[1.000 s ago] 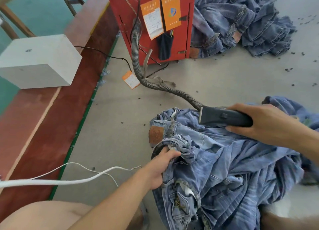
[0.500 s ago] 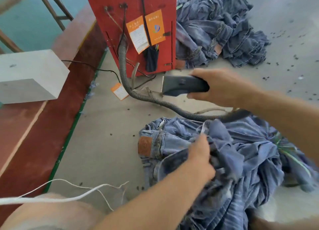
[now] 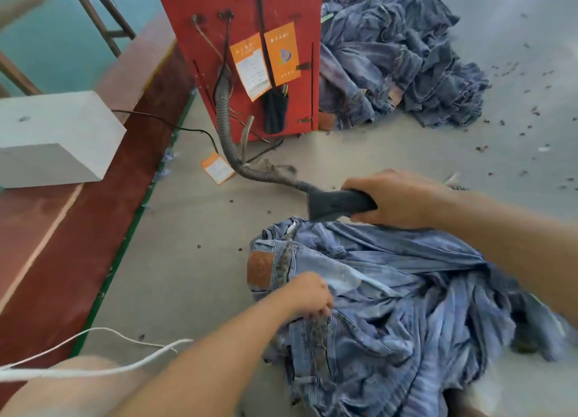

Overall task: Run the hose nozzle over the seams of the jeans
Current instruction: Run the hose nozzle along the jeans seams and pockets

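Note:
A crumpled pair of light blue jeans [image 3: 391,294] lies on the grey table, its brown leather waistband patch [image 3: 259,268] facing left. My right hand [image 3: 397,197] grips the dark grey hose nozzle [image 3: 336,204], whose wide mouth hangs just above the far edge of the jeans. A grey ribbed hose [image 3: 228,135] runs from the nozzle back to the red machine [image 3: 244,41]. My left hand [image 3: 309,294] holds a fold of denim near the waistband, fingers curled into the cloth.
A heap of more jeans [image 3: 400,57] lies at the back right beside the red machine. A white block [image 3: 53,138] sits on the red-brown ledge at left. A white cord [image 3: 93,351] crosses the lower left. Dark lint specks dot the table [image 3: 516,141].
My right hand has brought the nozzle down from the raised position to the far edge of the jeans. My left hand has let the lifted fabric down and now holds it near the waistband.

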Tool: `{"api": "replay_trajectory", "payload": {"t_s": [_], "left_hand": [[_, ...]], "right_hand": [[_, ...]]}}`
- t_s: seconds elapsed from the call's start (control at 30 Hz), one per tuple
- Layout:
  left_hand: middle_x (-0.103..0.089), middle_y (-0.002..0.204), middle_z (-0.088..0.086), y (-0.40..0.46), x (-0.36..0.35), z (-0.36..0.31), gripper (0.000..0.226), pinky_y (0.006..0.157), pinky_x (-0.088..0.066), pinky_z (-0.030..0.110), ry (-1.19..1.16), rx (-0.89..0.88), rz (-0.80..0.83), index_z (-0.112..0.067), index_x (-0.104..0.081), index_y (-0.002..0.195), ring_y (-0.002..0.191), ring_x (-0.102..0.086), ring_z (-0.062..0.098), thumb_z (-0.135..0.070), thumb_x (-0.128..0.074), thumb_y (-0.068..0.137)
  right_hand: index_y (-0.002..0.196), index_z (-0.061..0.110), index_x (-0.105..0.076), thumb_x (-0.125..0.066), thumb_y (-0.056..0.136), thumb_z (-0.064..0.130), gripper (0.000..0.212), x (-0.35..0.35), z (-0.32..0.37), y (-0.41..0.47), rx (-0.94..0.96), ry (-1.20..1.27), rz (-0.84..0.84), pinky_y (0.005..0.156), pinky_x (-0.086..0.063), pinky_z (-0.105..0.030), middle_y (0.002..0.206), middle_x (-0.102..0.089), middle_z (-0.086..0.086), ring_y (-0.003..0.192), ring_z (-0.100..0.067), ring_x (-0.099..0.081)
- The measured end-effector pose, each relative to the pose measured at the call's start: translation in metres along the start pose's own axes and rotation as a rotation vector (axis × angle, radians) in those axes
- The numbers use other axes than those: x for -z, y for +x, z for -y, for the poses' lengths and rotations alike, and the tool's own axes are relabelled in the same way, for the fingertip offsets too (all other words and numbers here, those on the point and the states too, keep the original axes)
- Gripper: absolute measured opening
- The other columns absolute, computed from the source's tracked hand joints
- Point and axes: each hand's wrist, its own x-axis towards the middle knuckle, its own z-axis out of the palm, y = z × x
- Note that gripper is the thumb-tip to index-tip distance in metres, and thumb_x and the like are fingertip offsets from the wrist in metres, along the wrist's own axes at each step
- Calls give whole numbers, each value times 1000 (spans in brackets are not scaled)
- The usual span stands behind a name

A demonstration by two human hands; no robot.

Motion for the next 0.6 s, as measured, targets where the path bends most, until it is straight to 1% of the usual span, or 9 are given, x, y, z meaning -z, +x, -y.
{"api": "replay_trajectory", "payload": {"t_s": [0.07, 0.13, 0.2, 0.27, 0.3, 0.37, 0.43, 0.5, 0.6], "left_hand": [[-68, 94, 10, 38, 29, 53, 12, 90, -54, 41, 75, 141, -358, -13, -64, 91, 96, -69, 31, -17, -55, 98], [-63, 129, 20, 62, 62, 88, 35, 98, -48, 42, -138, 298, -654, -4, -52, 127, 119, -61, 38, -26, -57, 99], [-51, 148, 24, 81, 71, 95, 67, 107, -45, 43, -348, 292, -663, -1, -28, 147, 133, -52, 41, -32, -62, 99], [-42, 155, 23, 102, 72, 92, 93, 107, -42, 42, -480, 254, -533, -6, -8, 158, 138, -47, 39, -39, -70, 96], [-42, 156, 21, 107, 71, 90, 102, 103, -43, 40, -536, 264, -478, -5, -7, 160, 138, -48, 37, -43, -74, 93], [-55, 145, 20, 112, 75, 89, 92, 92, -47, 36, -548, 279, -433, -1, -39, 150, 123, -60, 33, -47, -83, 84], [-72, 109, 16, 109, 88, 86, 52, 77, -54, 34, -539, 268, -397, -5, -69, 110, 87, -68, 28, -44, -87, 79], [-72, 79, 16, 89, 102, 78, 32, 73, -59, 38, -600, 326, -241, -9, -70, 85, 64, -68, 28, -39, -82, 83], [-71, 68, 16, 46, 126, 52, 21, 67, -61, 44, -628, 252, -192, -11, -68, 83, 56, -69, 28, -28, -72, 95]], "right_hand": [[120, 42, -53, -67, 95, 47, 29, -30, -16, -4, -57, -2, 81, 77, -55, -42, 99, -66, 6, 88, -20, -63], [121, 43, -50, -64, 95, 49, 30, -50, -27, -7, -76, -42, 122, 74, -53, -39, 108, -67, 8, 91, -19, -63], [119, 43, -48, -61, 94, 51, 30, -66, -32, -8, -48, -115, 103, 65, -44, -32, 110, -66, 12, 87, -16, -60], [118, 41, -46, -59, 93, 54, 31, -81, -34, -7, -61, -164, 80, 61, -41, -32, 105, -66, 11, 82, -17, -58], [119, 39, -45, -57, 93, 56, 33, -86, -34, -6, -89, -175, 80, 61, -42, -34, 103, -66, 8, 82, -20, -61], [118, 32, -45, -55, 93, 59, 38, -95, -34, -3, -142, -192, 73, 61, -42, -36, 100, -67, 4, 81, -24, -63], [112, 28, -47, -56, 93, 62, 39, -95, -36, -1, -163, -220, 74, 60, -40, -36, 95, -65, 4, 75, -24, -57], [105, 30, -47, -59, 91, 64, 39, -88, -37, -2, -153, -216, 77, 58, -36, -34, 91, -62, 6, 73, -21, -53], [98, 33, -45, -63, 88, 66, 39, -73, -36, -9, -146, -140, 79, 60, -39, -33, 92, -61, 9, 75, -18, -55]]}}
